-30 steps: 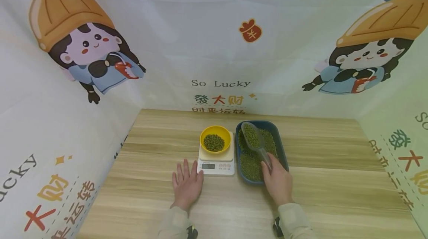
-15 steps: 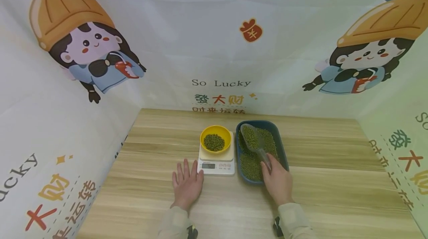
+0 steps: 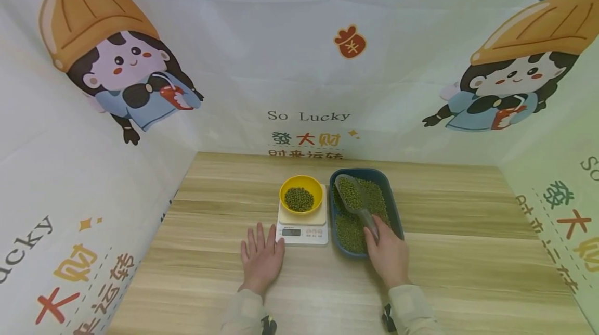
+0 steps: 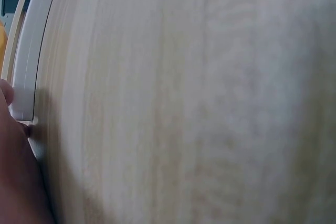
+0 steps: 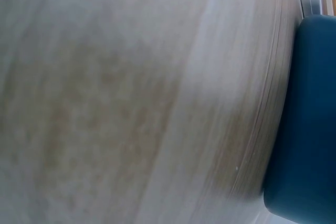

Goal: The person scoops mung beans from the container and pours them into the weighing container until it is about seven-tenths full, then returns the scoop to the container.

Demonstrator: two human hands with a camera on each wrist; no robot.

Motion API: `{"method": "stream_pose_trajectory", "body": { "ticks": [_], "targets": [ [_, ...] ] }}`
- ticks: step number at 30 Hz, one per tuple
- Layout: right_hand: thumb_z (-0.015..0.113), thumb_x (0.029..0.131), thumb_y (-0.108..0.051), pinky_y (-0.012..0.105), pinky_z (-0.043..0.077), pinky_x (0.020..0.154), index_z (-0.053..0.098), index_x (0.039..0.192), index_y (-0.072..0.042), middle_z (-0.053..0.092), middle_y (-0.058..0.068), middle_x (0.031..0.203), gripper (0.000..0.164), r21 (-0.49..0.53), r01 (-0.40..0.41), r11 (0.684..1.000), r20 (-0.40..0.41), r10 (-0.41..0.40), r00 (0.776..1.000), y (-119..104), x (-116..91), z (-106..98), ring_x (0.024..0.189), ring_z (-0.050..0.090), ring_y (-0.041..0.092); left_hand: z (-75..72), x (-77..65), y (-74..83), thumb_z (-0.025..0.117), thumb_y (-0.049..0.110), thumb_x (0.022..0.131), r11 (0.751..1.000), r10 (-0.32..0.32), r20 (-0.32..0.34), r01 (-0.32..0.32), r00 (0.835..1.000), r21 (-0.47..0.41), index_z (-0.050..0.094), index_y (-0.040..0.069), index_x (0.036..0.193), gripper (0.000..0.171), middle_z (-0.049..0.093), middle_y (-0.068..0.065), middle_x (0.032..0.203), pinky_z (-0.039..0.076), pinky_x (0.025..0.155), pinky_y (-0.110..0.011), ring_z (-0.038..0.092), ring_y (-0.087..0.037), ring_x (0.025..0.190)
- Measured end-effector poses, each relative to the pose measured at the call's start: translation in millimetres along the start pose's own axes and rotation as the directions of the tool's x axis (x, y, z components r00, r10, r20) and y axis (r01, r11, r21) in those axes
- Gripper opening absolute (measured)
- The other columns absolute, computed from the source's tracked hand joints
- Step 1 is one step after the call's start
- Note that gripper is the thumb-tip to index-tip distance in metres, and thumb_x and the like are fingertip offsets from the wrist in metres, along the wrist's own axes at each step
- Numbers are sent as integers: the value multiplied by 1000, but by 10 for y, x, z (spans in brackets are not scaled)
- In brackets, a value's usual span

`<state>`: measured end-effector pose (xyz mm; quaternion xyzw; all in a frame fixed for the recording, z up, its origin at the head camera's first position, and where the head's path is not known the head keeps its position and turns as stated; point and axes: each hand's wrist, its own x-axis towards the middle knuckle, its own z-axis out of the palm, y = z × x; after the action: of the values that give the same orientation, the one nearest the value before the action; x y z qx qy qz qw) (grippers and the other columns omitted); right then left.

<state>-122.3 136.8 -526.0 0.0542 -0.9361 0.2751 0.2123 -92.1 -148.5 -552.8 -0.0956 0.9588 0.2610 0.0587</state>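
In the head view my right hand [image 3: 389, 254] grips the handle of a clear grey scoop [image 3: 366, 216] loaded with green mung beans. The scoop's head is over a dark blue tray [image 3: 397, 215] of the same beans. Left of the tray is a white kitchen scale [image 3: 303, 240], bearing a yellow bowl [image 3: 314, 185] with some mung beans [image 3: 299, 200] in it. My left hand [image 3: 262, 262] rests on the table with fingers spread, its thumb and index finger at the scale's front left corner. The digits on the scale's display are too small to read.
The wooden table [image 3: 210, 210] meets a white printed cloth [image 3: 234, 64] at its back and sides. In the right wrist view the tray's blue wall [image 5: 304, 129] rises at the right edge. The scale's white side [image 4: 32, 45] borders the left wrist view.
The scoop's head has dipped slightly toward me and a touch to the left over the tray. My left hand, the bowl and the scale stay where they were.
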Motion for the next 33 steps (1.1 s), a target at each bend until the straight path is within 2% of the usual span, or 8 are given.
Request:
{"method": "stream_pose_trajectory", "body": {
  "ticks": [10, 24, 29, 33],
  "targets": [
    [64, 88, -28, 49, 53, 60, 63, 119, -3, 70, 18, 104, 40, -10, -5, 1000, 17, 6, 1000, -23, 0, 7, 79, 67, 33, -11, -13, -17, 20, 45, 103, 1000, 0, -2, 0, 1000, 2, 22, 12, 151, 59, 0, -17, 158, -7, 110, -61, -12, -39, 139],
    [66, 86, -25, 49, 53, 58, 64, 118, -5, 71, 19, 102, 38, 5, 29, 1000, -33, -29, 999, -12, -49, 29, 75, 67, 33, -14, -32, -21, 21, 45, 102, 1000, 5, -2, -5, 1000, -1, 24, 13, 151, 58, 2, -16, 158, -7, 111, -60, -10, -38, 140],
    [65, 88, -28, 49, 53, 60, 64, 119, -5, 72, 19, 97, 39, 63, -23, 998, -11, 24, 1000, 18, -41, -3, 73, 66, 33, -18, -19, -1, 21, 44, 102, 1000, 12, 13, -12, 1000, -29, 24, 12, 151, 58, 1, -17, 158, -8, 110, -61, -11, -39, 139],
    [62, 90, -32, 47, 53, 61, 62, 123, -6, 72, 18, 90, 42, 170, -136, 976, 47, 130, 990, 32, 13, -86, 68, 66, 29, -37, 22, 35, 21, 45, 102, 998, 9, 40, -7, 999, -59, 22, 14, 151, 59, -2, -16, 158, -9, 110, -61, -14, -38, 139]
  ]
}}
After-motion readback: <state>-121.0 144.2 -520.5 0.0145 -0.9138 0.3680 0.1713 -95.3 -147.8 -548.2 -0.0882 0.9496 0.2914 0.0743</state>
